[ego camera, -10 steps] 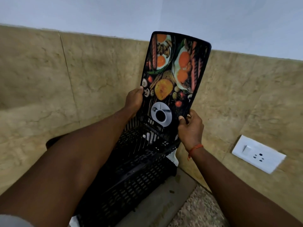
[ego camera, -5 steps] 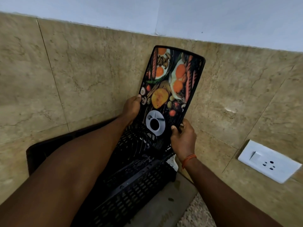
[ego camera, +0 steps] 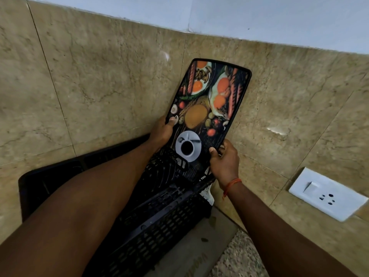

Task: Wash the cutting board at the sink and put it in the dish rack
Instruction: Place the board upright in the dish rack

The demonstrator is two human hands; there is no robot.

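Observation:
The cutting board (ego camera: 209,108) is black with a printed picture of food and a coffee cup. It stands on end, tilted back toward the tiled wall, with its lower end down among the slots of the black plastic dish rack (ego camera: 159,220). My left hand (ego camera: 162,132) grips the board's left edge, thumb on the printed face. My right hand (ego camera: 224,162) grips the lower right edge. The board's bottom edge is hidden by the rack's ribs.
Beige marble-look tiles (ego camera: 95,80) line the corner walls behind the rack. A white switch and socket plate (ego camera: 327,193) sits on the right wall. The rack stands on a grey mat (ego camera: 199,248) over a speckled counter (ego camera: 237,256).
The board has come down lower into the rack, both hands moving down with it. My view has tipped down and shifted, showing more of the rack.

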